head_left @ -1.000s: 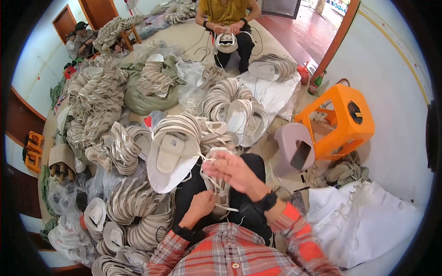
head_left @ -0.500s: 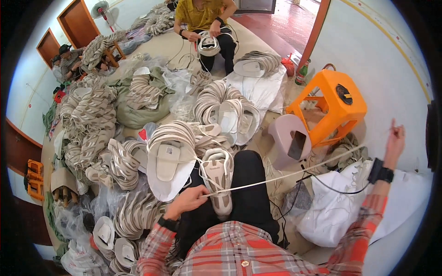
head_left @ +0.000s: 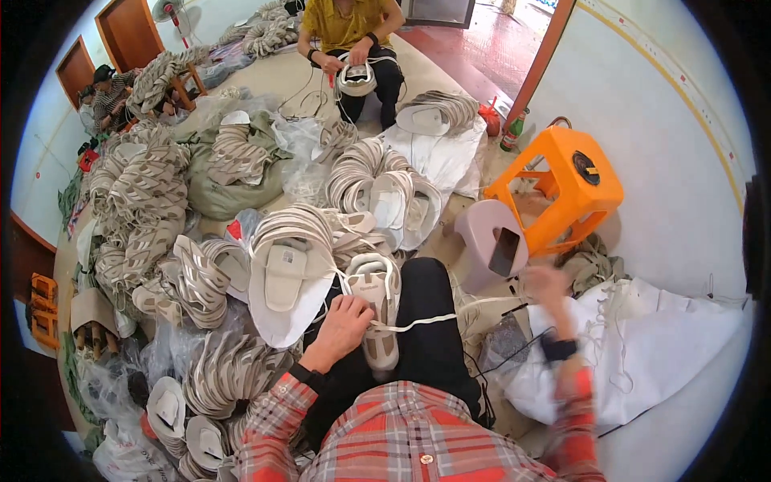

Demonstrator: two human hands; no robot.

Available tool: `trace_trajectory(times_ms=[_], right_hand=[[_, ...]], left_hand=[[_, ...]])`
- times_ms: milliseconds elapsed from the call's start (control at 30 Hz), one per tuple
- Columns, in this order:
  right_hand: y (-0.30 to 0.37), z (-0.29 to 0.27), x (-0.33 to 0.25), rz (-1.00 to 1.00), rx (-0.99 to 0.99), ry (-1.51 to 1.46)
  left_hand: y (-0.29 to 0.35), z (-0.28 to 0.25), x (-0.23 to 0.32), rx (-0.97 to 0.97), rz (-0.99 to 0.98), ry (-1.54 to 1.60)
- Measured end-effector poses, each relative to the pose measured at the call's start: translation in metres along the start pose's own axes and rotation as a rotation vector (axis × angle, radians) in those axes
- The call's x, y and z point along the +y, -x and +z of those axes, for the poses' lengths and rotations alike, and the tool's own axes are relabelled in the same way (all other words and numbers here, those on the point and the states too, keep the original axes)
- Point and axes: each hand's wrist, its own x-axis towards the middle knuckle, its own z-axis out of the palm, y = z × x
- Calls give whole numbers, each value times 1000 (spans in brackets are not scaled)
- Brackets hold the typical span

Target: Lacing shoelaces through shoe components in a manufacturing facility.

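Note:
A beige and grey shoe upper (head_left: 379,349) lies between my knees, toe toward me. My left hand (head_left: 341,325) is closed at its lacing area, fingertips pinching a pale shoelace (head_left: 426,322). From there the lace runs slack over my right thigh toward my right hand (head_left: 550,299), which is smeared by motion beside the mauve stool; its fingers cannot be made out. A nested stack of shoe uppers (head_left: 283,281) leans against my left knee, a lace joining it to the upper on my lap.
On the right stand an orange stool (head_left: 598,205), a mauve stool (head_left: 482,233) with a phone (head_left: 504,251), and a white sack (head_left: 666,337). Piles of uppers (head_left: 148,189) fill the left. Opposite me a seated person (head_left: 353,32) handles another upper. A green bottle (head_left: 514,131) stands near the doorway.
My right hand has swept inward and down from the far right. The lace, stretched taut before, now hangs slack. My left hand has shifted slightly up the upper, and the view has turned a little.

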Motion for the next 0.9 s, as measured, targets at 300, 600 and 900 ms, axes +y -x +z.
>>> trace_trajectory(times_ms=[300, 600, 900], right_hand=[[49, 208, -43, -332, -497, 562], [59, 218, -76, -225, -422, 597], [55, 229, -48, -266, -350, 454]], left_hand=[[68, -37, -16, -551, -387, 193], [6, 7, 37, -51, -439, 568], [-18, 34, 33, -248, -620, 908]])
